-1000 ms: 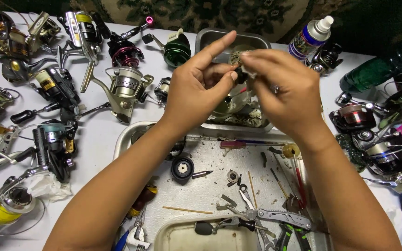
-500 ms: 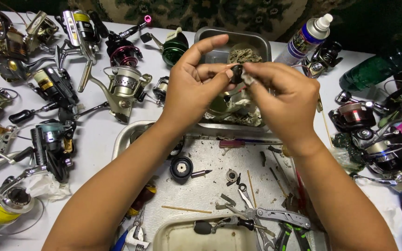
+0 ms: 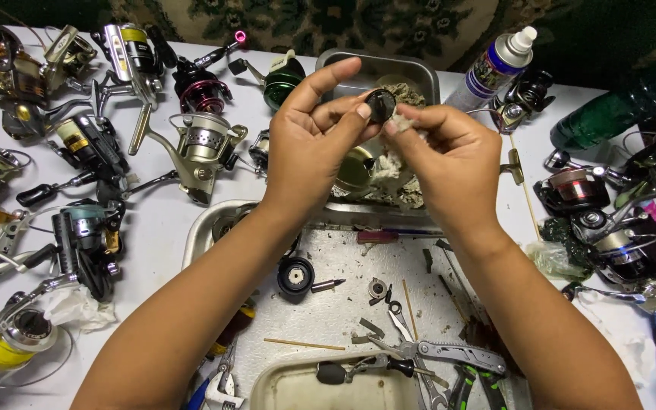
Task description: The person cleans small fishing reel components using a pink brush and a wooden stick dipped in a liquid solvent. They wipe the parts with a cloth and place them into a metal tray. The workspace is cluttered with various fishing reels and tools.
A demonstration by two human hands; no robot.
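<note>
My left hand (image 3: 309,144) pinches a small round black reel part (image 3: 380,105) between thumb and fingers, raised over the far metal tray (image 3: 343,61). My right hand (image 3: 442,163) presses a wad of white cloth (image 3: 398,127) against that part from the right. The index finger of my left hand points up and to the right. Below the hands hangs a gold-coloured spool (image 3: 357,168) inside the far tray, partly hidden by them.
A near metal tray (image 3: 199,235) holds a black knob (image 3: 296,275), small screws, wooden sticks, and a multi-tool (image 3: 449,355). Several fishing reels (image 3: 203,140) lie across the white table at left and right. A spray bottle (image 3: 495,64) stands at the back right.
Both hands have shifted slightly left and up. The black part has turned so its round face shows more, and my right hand has moved the cloth lower along its edge.
</note>
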